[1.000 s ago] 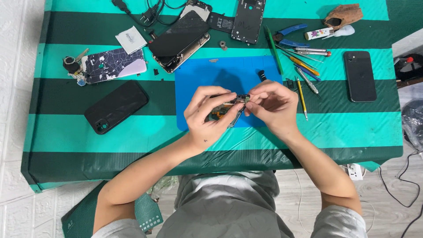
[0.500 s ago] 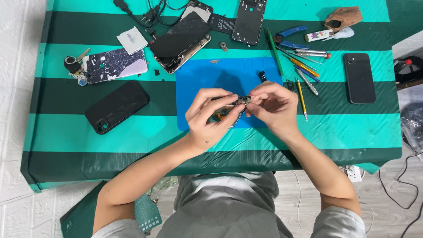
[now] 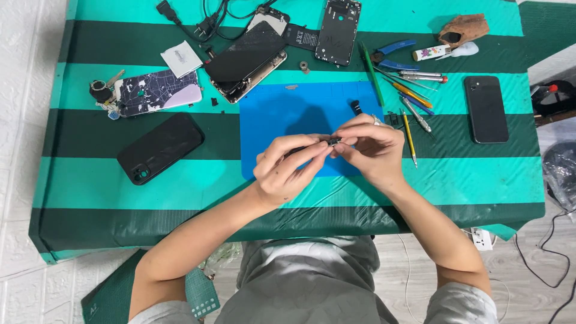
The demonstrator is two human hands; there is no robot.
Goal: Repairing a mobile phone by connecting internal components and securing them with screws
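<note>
Across the whole view stretched the table (image 3: 90, 180), draped in a cloth of dark green and teal stripes. At its middle lay a blue work mat (image 3: 276, 114), and both my hands met just above the mat's near edge. My left hand (image 3: 287, 170) and my right hand (image 3: 371, 150) were pinched together on a small dark part (image 3: 333, 141), fingertips of each closed on it from either side; what the part was I could not tell.

Left of the mat lay a black phone (image 3: 159, 147) face down, and beyond it a phone with a cracked patterned back (image 3: 157, 91). An opened phone (image 3: 247, 60) with its dark screen lifted sat at the mat's far left corner, beside a bare phone frame (image 3: 339, 31). Well to the right lay another black phone (image 3: 486, 108). Between that phone and the mat, a row of screwdrivers (image 3: 414, 96) and blue-handled pliers (image 3: 391, 54) rested. A tiny dark cylinder (image 3: 356, 108) lay on the mat near my right hand.
</note>
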